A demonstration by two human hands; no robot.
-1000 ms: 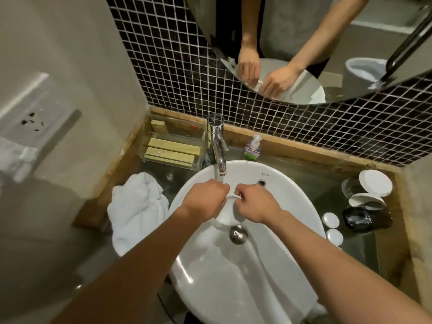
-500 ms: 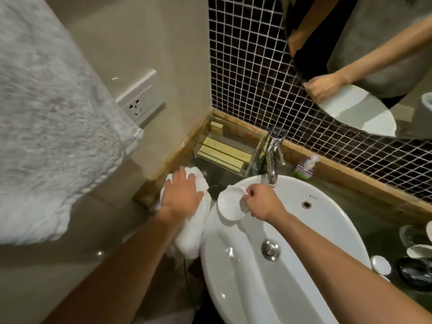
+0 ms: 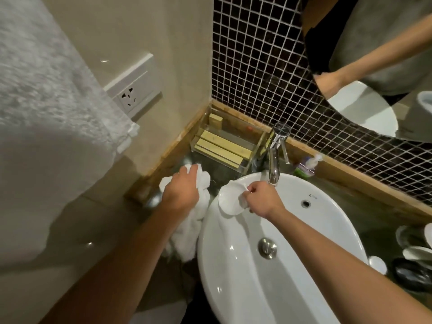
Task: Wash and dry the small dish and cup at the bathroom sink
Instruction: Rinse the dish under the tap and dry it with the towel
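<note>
Over the sink (image 3: pixel 315 230) rim, small dish (image 3: pixel 230 198) is pinched at its edge by right hand (image 3: pixel 263 198); white towel (image 3: pixel 194 220) on tabletop (image 3: pixel 346 195) is gripped by closed left hand (image 3: pixel 181 191).

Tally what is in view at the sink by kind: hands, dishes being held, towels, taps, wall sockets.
Hands: 2, left hand and right hand
Held dishes: 1, small dish
Towels: 2, white towel on the counter, hanging towel
Taps: 1, tap
Wall sockets: 1, socket
Total: 7
</note>
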